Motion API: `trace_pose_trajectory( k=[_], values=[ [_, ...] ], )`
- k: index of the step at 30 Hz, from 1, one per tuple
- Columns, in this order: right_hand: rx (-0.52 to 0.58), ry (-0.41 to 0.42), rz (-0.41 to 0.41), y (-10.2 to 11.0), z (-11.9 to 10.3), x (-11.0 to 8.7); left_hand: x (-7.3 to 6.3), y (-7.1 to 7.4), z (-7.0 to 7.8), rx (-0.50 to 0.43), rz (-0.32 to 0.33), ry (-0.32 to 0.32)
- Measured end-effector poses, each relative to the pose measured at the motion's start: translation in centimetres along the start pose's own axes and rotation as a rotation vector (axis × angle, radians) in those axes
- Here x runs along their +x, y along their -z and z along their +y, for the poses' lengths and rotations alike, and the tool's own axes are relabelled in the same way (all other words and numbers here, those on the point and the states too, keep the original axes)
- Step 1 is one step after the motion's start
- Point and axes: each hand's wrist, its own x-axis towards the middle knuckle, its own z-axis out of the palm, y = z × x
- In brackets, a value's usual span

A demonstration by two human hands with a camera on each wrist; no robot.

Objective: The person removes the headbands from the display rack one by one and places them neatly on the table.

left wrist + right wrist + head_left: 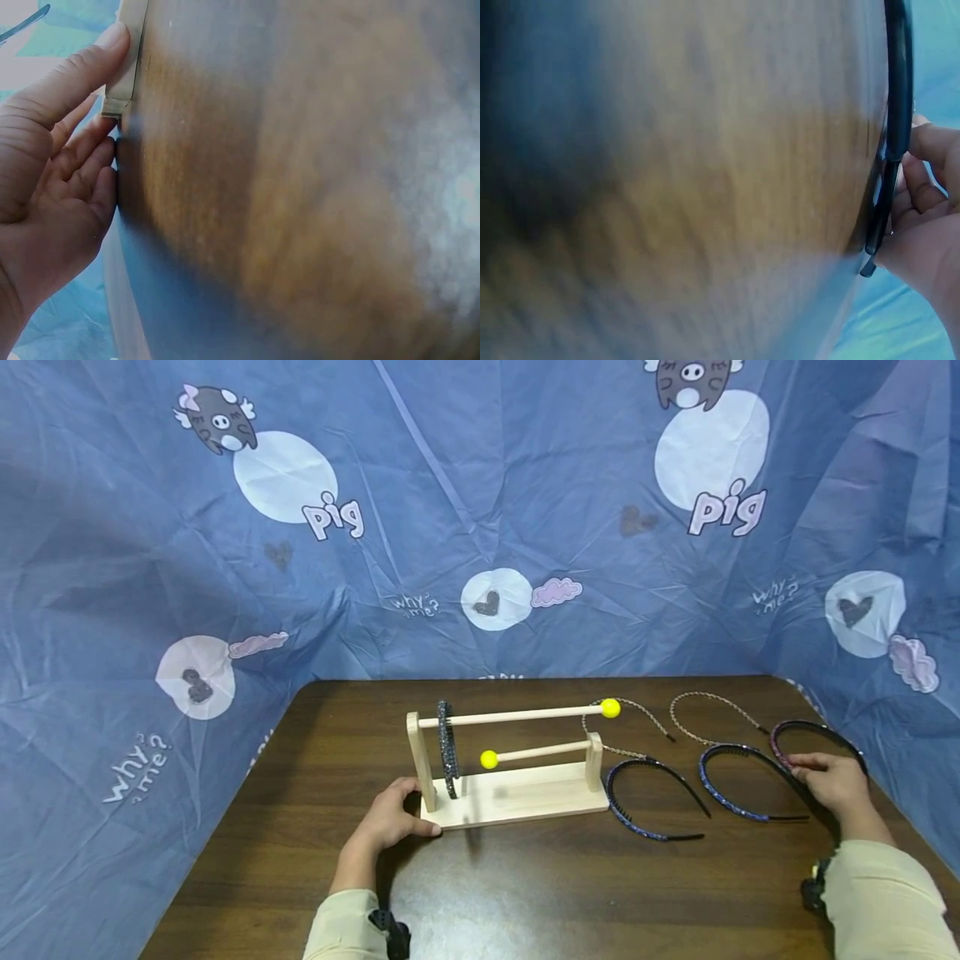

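A pale wooden headband stand (525, 793) has two rods, each with a yellow ball at its end. My left hand (387, 818) grips the left end of its base, thumb at the front corner; the left wrist view shows the thumb on the base edge (129, 71). On the upper rod, near the left post, hangs a dark glittery headband (447, 743). At the far right, my right hand (836, 785) pinches a headband with a dark pink side (777, 747). Dark headband ends (900, 82) pass beside the fingers in the right wrist view.
Right of the stand lie two blue glittery headbands (632, 823) on the brown table (540, 893). Behind them are two thin, gold-toned braided headbands (708, 696). A blue patterned cloth (420, 510) hangs behind the table and along its sides.
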Motion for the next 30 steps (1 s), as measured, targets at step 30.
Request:
trace_pose_trajectory(
  k=[30],
  values=[
    [0.354,0.006,-0.086,-0.5,-11.2,-3.8,0.2,-0.1,0.0,-0.004,-0.020,0.055]
  ],
)
